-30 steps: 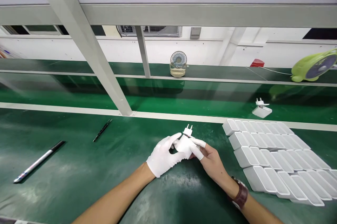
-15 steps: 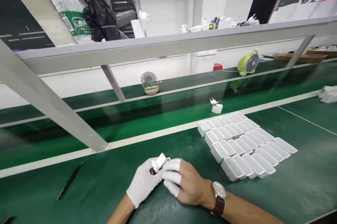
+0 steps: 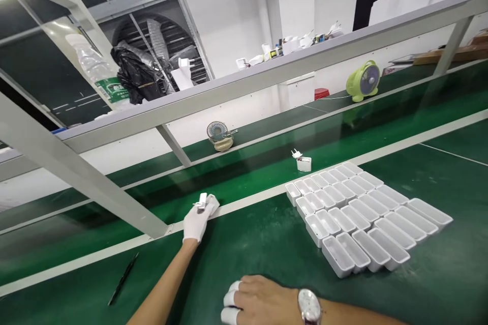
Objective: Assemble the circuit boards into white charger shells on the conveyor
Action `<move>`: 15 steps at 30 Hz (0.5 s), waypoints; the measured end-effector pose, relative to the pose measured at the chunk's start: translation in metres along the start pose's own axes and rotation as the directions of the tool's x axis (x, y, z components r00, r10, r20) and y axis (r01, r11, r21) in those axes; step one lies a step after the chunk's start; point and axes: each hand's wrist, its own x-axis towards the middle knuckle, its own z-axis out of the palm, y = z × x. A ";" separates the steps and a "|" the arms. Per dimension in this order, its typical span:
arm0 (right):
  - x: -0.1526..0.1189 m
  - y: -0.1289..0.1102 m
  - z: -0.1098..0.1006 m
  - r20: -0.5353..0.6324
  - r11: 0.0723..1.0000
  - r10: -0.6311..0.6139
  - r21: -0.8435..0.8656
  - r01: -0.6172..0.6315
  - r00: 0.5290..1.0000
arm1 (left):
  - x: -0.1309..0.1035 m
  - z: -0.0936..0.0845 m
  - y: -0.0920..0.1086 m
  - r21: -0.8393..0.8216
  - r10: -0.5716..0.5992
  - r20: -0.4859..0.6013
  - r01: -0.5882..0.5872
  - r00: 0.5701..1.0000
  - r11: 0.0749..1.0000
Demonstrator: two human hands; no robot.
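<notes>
My left hand [image 3: 196,223], in a white glove, reaches out over the pale strip at the edge of the green belt, its fingers closed on a small white charger part [image 3: 202,201]. Near the bottom middle, my right hand [image 3: 251,300] rests low over the green table [image 3: 229,259]. White covers show on its fingertips, and the fingers are bent together; whether anything is under them is hidden. To its right stand rows of open white plastic cases [image 3: 358,213]. A white plug with a case [image 3: 304,163] lies on the belt behind them.
A black pen-like tool [image 3: 123,279] lies at the left on the table. A slanted metal post [image 3: 114,203] rises beside my left hand. Beyond the belt stand a small fan [image 3: 220,136] and a green fan [image 3: 363,82]. A shelf [image 3: 244,80] crosses above.
My left hand has moved forward and left to the belt with the white part. My right hand has parted from it and sits lower. The view has tilted.
</notes>
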 end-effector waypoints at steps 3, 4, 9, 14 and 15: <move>-0.002 0.005 0.024 -0.018 1.000 -0.011 0.024 0.011 1.000 | 0.033 0.005 -0.004 -0.007 -0.069 -0.076 0.068 0.995 0.998; -0.002 0.007 0.032 -0.015 0.999 -0.010 0.040 0.011 1.000 | 0.040 0.007 -0.006 -0.019 -0.089 -0.092 0.088 0.992 0.996; -0.003 0.014 0.054 -0.004 0.997 0.011 0.076 -0.010 1.000 | 0.043 0.020 -0.018 -0.125 -0.146 -0.165 0.126 0.975 0.984; -0.001 0.012 0.030 -0.003 0.999 -0.001 0.036 0.001 1.000 | 0.011 0.029 -0.022 -0.200 -0.083 -0.058 0.070 0.995 0.977; -0.001 0.011 0.022 0.006 1.000 -0.008 0.024 0.008 1.000 | 0.004 0.031 -0.020 -0.210 -0.046 -0.007 0.044 0.999 0.977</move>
